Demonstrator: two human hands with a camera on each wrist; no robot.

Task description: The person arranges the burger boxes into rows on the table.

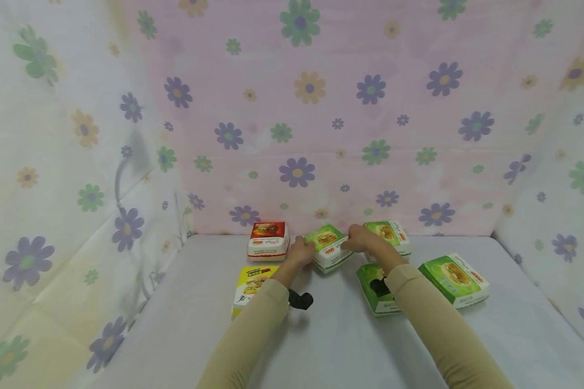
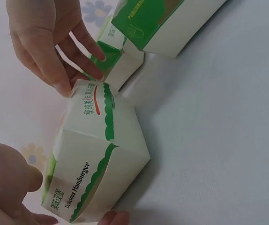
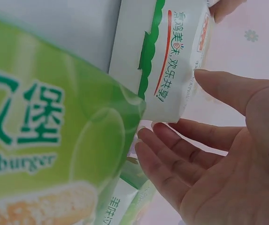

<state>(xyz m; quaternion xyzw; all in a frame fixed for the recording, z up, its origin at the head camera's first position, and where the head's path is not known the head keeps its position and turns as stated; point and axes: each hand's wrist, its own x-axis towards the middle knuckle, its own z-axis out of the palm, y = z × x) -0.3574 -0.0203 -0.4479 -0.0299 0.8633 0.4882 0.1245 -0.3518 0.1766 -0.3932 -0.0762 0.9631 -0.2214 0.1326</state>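
Note:
Both hands are at a green and white hamburger box (image 1: 327, 246) near the back wall, sitting at an angle on the table. My left hand (image 1: 302, 252) grips its left side; in the left wrist view that hand (image 2: 5, 187) has the thumb beside the box and fingertips at its lower edge. At the opposite corner, my right hand (image 1: 367, 241) holds the box between thumb and fingers. In the right wrist view, the right hand (image 3: 219, 154) has its thumb against the white printed side (image 3: 165, 61) and its fingers by the corner.
A red hamburger box (image 1: 267, 240) stands back left, with a yellow box (image 1: 253, 283) in front, partly behind the left sleeve. Right of centre are more green boxes: one at the back (image 1: 389, 232), one under the right forearm (image 1: 377, 302), one farther right (image 1: 455, 281). Flowered cloth walls (image 1: 297, 108) surround the table.

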